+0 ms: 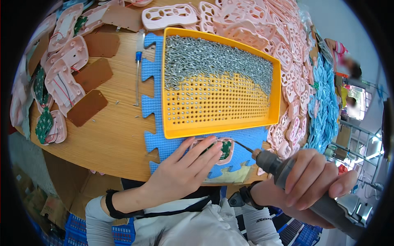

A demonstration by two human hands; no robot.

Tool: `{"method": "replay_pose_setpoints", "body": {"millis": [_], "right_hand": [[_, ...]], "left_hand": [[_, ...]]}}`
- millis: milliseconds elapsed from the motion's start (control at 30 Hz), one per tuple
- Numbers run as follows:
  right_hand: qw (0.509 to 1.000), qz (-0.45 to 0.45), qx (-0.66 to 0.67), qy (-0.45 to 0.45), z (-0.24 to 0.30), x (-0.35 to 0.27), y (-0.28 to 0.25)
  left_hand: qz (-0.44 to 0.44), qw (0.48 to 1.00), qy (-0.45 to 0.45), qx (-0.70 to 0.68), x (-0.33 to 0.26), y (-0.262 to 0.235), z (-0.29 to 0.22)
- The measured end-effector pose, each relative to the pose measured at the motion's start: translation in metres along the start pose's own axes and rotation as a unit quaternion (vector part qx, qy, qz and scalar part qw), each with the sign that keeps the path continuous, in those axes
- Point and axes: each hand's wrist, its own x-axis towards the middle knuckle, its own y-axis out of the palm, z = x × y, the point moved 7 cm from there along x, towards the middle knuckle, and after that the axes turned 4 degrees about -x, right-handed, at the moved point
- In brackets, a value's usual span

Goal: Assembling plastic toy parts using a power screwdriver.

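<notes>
My left hand lies with outstretched fingers over a small pink plastic shell at the front of the blue foam mat. Inside that shell sits a green circuit board, partly covered by the fingers. In my right hand is a grey electric screwdriver, gripped round its body. Its thin bit slants up and left, with the tip close to the shell's upper right corner; whether it touches anything cannot be made out. Just beyond both hands stands a yellow tray of small silver screws.
Pink shells with wires and brown boards lie at the left. A blue-handled screwdriver rests beside the mat, near a few loose screws. Pink frames and light-blue parts pile up behind and at the right. Another person is far right.
</notes>
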Motion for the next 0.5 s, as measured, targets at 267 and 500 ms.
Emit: {"method": "replay_pose_setpoints", "body": {"millis": [267,500], "right_hand": [[0.993,0.061,0.017,0.097,-0.001,-0.044,-0.016],[0.992,0.075,0.009,0.099,-0.007,-0.046,-0.013]], "left_hand": [[-0.010,1.000,-0.008,-0.010,0.002,-0.001,0.000],[-0.013,1.000,-0.014,-0.007,0.002,-0.001,0.001]]}}
